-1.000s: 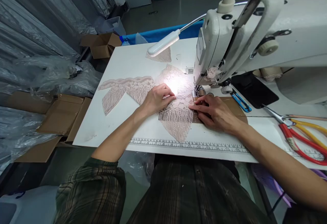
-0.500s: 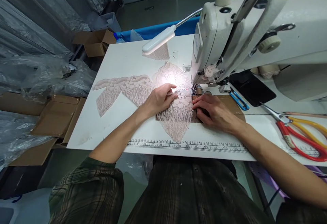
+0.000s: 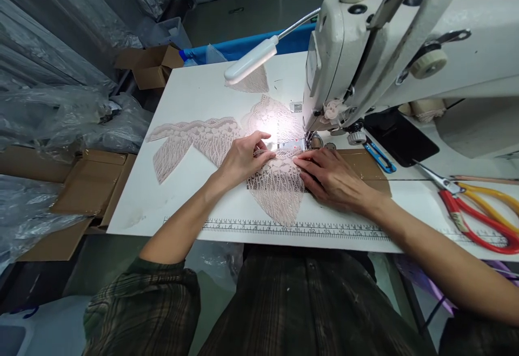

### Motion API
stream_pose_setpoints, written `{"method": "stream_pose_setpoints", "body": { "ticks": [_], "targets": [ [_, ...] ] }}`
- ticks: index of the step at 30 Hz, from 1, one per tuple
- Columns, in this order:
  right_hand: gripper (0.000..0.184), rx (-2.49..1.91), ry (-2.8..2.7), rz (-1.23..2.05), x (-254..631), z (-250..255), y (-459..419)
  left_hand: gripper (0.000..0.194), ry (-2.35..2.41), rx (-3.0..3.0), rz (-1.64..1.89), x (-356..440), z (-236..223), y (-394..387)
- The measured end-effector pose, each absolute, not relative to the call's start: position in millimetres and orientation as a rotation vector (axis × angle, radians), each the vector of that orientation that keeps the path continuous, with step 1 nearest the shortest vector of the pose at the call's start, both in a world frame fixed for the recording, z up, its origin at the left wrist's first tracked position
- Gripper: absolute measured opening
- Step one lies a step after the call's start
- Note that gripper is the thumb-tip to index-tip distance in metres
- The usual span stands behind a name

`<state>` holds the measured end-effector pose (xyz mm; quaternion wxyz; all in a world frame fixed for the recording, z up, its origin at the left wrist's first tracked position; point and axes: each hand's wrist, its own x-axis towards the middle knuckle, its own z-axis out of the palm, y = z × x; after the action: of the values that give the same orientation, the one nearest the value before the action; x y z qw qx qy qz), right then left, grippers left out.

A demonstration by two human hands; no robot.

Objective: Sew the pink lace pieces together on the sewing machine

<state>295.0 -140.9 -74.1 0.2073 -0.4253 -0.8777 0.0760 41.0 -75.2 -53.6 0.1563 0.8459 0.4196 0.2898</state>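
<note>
Pale pink lace fabric (image 3: 278, 196) lies across the bed of the white sewing machine (image 3: 329, 69), its pointed end hanging toward the table's front edge. My left hand (image 3: 243, 158) has its fingers curled on the lace's upper edge, left of the presser foot (image 3: 310, 142). My right hand (image 3: 332, 177) pinches the same edge just in front of the foot, fingertips pressed together. Between the hands runs a metal plate (image 3: 292, 145). More lace (image 3: 265, 110) spreads behind the left hand under the lamp's bright light, and another lace strip (image 3: 206, 134) stretches out to the left.
The lamp (image 3: 251, 61) reaches over the table (image 3: 162, 204). On the right are a blue cutter (image 3: 380, 156), a black phone (image 3: 401, 137) and red-and-yellow-handled scissors (image 3: 466, 204). A printed ruler (image 3: 243, 227) follows the front edge. Cardboard boxes (image 3: 87, 183) and plastic bags stand at left.
My right hand has moved left, from the lace's right side onto its edge in front of the presser foot. My left hand has shifted slightly left. The lace edge is drawn toward me.
</note>
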Motion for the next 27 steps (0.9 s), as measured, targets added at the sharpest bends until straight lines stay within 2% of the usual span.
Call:
{"method": "stream_pose_setpoints", "body": {
  "ticks": [8, 11, 13, 16, 19, 20, 22, 27],
  "targets": [
    [0.041, -1.178, -2.403, 0.196, 297, -84, -136, 0.028, 1.227, 2.486, 0.820, 40, -60, -74],
    [0.041, -1.175, -2.396, 0.189, 297, -85, -134, 0.019, 1.221, 2.702, 0.840, 42, -59, -72],
    [0.040, -1.144, -2.349, 0.232, 298, -85, -133, 0.012, 1.001, 2.789, 0.814, 44, -51, -75],
    [0.036, -1.100, -2.183, 0.342, 304, -81, -133, 0.020, 0.510, 2.674, 0.559, 44, -32, -90],
    [0.032, -1.130, -2.041, 0.401, 312, -79, -131, 0.031, 0.410, 2.545, 0.254, 38, -19, -108],
    [0.032, -1.146, -2.037, 0.411, 313, -80, -131, 0.029, 0.435, 2.528, 0.207, 36, -19, -114],
    [0.035, -1.160, -2.097, 0.411, 314, -81, -129, 0.019, 0.492, 2.494, 0.213, 32, -23, -121],
    [0.040, -1.159, -2.306, 0.279, 306, -83, -127, 0.017, 0.536, 2.380, 0.415, 29, -40, -127]
  ]
}}
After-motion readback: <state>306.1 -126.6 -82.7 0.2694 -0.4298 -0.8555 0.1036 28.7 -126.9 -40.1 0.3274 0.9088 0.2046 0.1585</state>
